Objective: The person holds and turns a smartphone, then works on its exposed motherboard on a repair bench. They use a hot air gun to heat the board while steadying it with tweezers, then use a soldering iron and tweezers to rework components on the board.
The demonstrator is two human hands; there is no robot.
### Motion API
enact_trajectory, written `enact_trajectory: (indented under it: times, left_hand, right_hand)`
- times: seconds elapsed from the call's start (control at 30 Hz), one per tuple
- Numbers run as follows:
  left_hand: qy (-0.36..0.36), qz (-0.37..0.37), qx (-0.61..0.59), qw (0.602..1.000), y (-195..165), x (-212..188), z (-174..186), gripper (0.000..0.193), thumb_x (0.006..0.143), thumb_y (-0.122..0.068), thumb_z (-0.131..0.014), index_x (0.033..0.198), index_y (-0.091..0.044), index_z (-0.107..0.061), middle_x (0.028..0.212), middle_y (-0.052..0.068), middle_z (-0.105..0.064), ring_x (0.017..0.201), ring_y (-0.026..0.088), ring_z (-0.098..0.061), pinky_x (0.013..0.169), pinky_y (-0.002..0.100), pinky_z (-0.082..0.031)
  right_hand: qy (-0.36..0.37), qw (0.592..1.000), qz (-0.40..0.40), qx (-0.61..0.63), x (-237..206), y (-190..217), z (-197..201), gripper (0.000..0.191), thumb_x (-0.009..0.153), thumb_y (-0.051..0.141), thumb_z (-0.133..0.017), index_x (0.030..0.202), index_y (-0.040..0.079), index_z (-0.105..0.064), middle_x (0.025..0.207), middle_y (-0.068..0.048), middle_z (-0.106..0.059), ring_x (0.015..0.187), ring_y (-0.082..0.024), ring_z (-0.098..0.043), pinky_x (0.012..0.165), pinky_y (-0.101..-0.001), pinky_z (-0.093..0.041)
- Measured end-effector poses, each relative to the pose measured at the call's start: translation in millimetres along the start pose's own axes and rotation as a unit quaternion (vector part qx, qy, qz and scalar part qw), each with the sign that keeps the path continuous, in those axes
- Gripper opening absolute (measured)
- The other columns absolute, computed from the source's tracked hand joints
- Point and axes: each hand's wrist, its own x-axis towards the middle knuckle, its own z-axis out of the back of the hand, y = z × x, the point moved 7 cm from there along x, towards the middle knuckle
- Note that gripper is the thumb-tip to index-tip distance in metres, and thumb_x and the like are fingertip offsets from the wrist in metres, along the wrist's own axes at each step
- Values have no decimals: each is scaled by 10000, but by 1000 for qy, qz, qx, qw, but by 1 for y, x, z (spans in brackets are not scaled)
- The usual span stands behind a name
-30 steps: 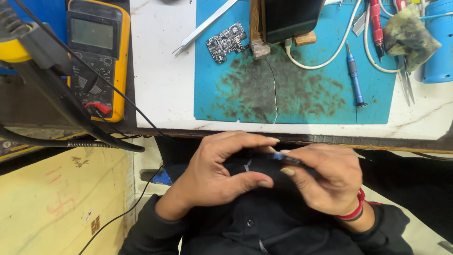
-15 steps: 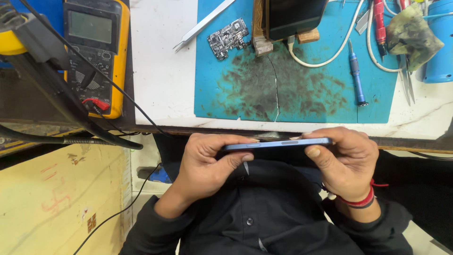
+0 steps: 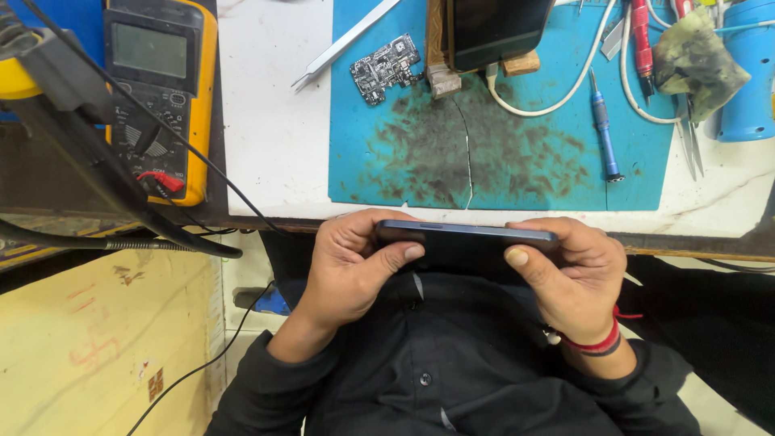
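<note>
While the dark phone (image 3: 467,238) is held edge-on just below the near edge of the blue work mat (image 3: 500,161), both hands grip it at its ends. Left of the phone and farther up the bench, a yellow multimeter (image 3: 165,89) lies beside the mat. The left hand (image 3: 351,270) is curled around the phone's left end, thumb pressed against the near side. Above the phone, on the mat, sit a small circuit board (image 3: 386,68) and a blue screwdriver (image 3: 603,129). The right hand (image 3: 573,278) is closed on the phone's right end, thumb on the near side.
</note>
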Motion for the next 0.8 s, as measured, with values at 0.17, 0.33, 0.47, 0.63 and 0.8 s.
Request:
enact_trajectory:
  times: [0.17,0.33,0.47,0.63,0.8]
  left_hand:
    - [11,-12,41,999,-9,-4,-2,204,950,45,-746,1152,31,-722,1058,58,-762,979,85,-688,918,248,-566]
    - [19,-11,45,999,-12,-1,-8,200,938,26,-755,1134,31,-716,1039,43,-759,955,73,-677,889,239,-557]
    - [20,4,63,998,-19,2,-10,170,955,16,-763,1121,43,-735,989,37,-764,902,65,-663,836,232,-547]
    - [12,0,129,992,-31,4,-15,259,914,1,-765,1168,24,-717,978,20,-766,892,54,-664,822,213,-546]
    - [-47,-72,8,996,-27,4,-19,248,988,-9,-728,1225,55,-694,1071,45,-759,976,80,-684,913,230,-554]
  right_hand:
    - [4,1000,13,6,-3,-5,2,197,934,69,-815,1089,-29,-742,889,-29,-751,779,-31,-651,752,-161,-497]
    - [-11,999,14,37,-6,-5,1,189,944,81,-809,1078,-33,-742,902,-41,-754,781,-42,-652,752,-164,-493]
    - [25,998,-21,50,4,-1,-3,183,942,82,-768,1087,-21,-722,970,-40,-752,866,-62,-662,817,-197,-516]
    - [128,990,-21,-53,10,2,-16,219,875,44,-785,1078,-29,-750,846,-29,-770,736,-61,-660,695,-205,-518]
    - [90,991,-68,68,4,-10,-23,187,951,32,-735,1116,-55,-719,941,-58,-756,841,-60,-653,780,-213,-524]
